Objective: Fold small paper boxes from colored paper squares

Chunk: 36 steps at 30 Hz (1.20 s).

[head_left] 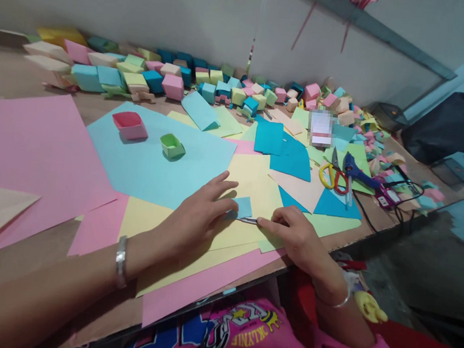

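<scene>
My left hand [199, 214] lies on the table with fingers spread, pressing down a small light-blue paper square [242, 207] that rests on a yellow sheet [251, 184]. My right hand [293, 236] is closed in a pinch on a thin dark pen-like tool [249, 220], whose tip touches the lower edge of the blue square. Both wrists wear a silver bangle.
Big pink [27, 145] and light-blue [155, 162] sheets cover the table. A pink paper box [129, 125] and a green one [172, 146] stand on the blue sheet. Several folded paper cubes [223, 89] line the wall. Scissors [333, 177], a glue gun [357, 174] and cables lie right.
</scene>
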Available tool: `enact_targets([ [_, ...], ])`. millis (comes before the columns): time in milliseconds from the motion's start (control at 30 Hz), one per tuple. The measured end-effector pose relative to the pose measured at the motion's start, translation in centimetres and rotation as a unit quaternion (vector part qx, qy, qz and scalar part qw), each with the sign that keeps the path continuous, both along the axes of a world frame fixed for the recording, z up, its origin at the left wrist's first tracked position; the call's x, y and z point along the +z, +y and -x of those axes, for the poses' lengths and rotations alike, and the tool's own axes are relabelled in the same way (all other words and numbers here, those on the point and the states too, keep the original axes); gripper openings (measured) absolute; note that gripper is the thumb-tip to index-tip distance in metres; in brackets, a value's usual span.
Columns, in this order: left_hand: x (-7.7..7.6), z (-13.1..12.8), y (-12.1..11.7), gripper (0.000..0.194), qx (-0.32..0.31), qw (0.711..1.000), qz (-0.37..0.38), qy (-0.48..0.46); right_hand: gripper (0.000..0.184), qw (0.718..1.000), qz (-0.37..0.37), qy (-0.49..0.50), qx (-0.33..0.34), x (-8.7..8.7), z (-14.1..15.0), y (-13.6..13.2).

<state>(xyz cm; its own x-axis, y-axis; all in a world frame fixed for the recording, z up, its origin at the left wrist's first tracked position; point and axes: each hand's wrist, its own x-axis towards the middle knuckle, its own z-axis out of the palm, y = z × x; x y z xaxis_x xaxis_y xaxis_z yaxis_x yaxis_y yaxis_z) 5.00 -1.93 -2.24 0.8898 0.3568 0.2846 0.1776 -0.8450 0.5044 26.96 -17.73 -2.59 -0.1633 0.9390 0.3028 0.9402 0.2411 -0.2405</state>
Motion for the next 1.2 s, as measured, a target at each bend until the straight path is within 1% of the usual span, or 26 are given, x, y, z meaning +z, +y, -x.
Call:
enact_targets([
  [67, 0.5, 0.3, 0.9, 0.023, -0.030, 0.999, -0.030, 0.017, 0.035, 1.000, 0.003, 0.003, -0.001, -0.3, -0.3, -0.1],
  [133, 0.8, 0.8, 2.3, 0.015, -0.061, 0.995, -0.057, 0.045, 0.035, 1.000, 0.004, 0.005, -0.002, -0.4, -0.3, -0.1],
  [167, 0.8, 1.0, 3.1, 0.015, -0.082, 0.993, -0.062, 0.063, 0.035, 1.000, 0.004, 0.007, -0.002, -0.4, -0.2, -0.1],
  [267, 0.8, 1.7, 5.0, 0.025, -0.112, 0.987, -0.055, 0.106, 0.034, 1.000, 0.004, 0.019, -0.009, -0.4, 0.0, -0.1],
  [367, 0.7, 2.1, 5.8, 0.028, -0.123, 0.984, -0.047, 0.120, 0.031, 0.999, 0.006, 0.032, -0.010, -0.4, 0.0, -0.2],
  [600, 0.4, 2.0, 5.6, 0.028, -0.120, 0.984, -0.061, 0.121, 0.032, 0.999, 0.007, 0.049, 0.019, -0.2, 0.2, -0.2],
  [733, 0.5, 2.0, 5.5, 0.026, -0.116, 0.984, -0.057, 0.122, 0.032, 0.998, 0.002, 0.053, 0.031, 0.0, 1.1, 0.2],
  [933, 0.4, 2.1, 5.5, 0.028, -0.112, 0.985, -0.062, 0.119, 0.028, 0.998, 0.022, 0.043, 0.039, 0.1, 2.7, 0.8],
  [1067, 0.1, 1.6, 4.3, 0.029, -0.098, 0.986, -0.060, 0.120, 0.028, 0.998, 0.023, 0.032, 0.039, 0.4, 1.9, 0.8],
  [1200, 0.7, 1.3, 2.8, 0.031, -0.070, 0.990, -0.049, 0.112, 0.028, 0.999, 0.018, 0.043, 0.027, 0.1, 0.3, 0.3],
])
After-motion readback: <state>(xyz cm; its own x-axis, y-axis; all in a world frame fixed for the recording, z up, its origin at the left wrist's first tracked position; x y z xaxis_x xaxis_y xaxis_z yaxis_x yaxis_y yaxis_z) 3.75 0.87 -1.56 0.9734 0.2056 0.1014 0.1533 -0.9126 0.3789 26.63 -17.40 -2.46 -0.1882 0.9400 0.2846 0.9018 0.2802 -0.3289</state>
